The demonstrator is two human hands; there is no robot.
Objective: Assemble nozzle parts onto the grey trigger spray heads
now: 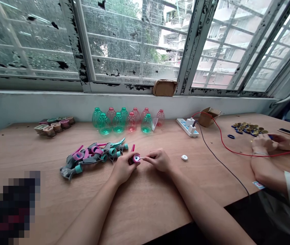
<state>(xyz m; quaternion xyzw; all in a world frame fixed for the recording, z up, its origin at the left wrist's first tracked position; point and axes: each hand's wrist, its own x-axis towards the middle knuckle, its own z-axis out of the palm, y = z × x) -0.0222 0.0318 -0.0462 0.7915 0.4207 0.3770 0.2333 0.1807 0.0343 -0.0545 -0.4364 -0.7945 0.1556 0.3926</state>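
My left hand [126, 167] is closed around a spray bottle head [136, 158], its pink collar turned to the right and a pink trigger sticking up. A white centre shows inside the collar. Between the pinched fingers of my right hand [159, 160] is a thin pale stick [141, 158], whose tip reaches the collar's white centre. Whether it is a tube or a tool I cannot make out. Left of my hands lies a pile of grey spray heads [94, 153] with pink and teal parts. A small round white piece [184, 157] rests to the right.
Green bottles [118, 123] and red bottles [131, 122] stand along the wall. Several small containers [55, 127] sit back left. A power strip [187, 128] has red and dark cables crossing the table. At right, another person's hands [264, 143] work beside gold-and-blue pieces [249, 128].
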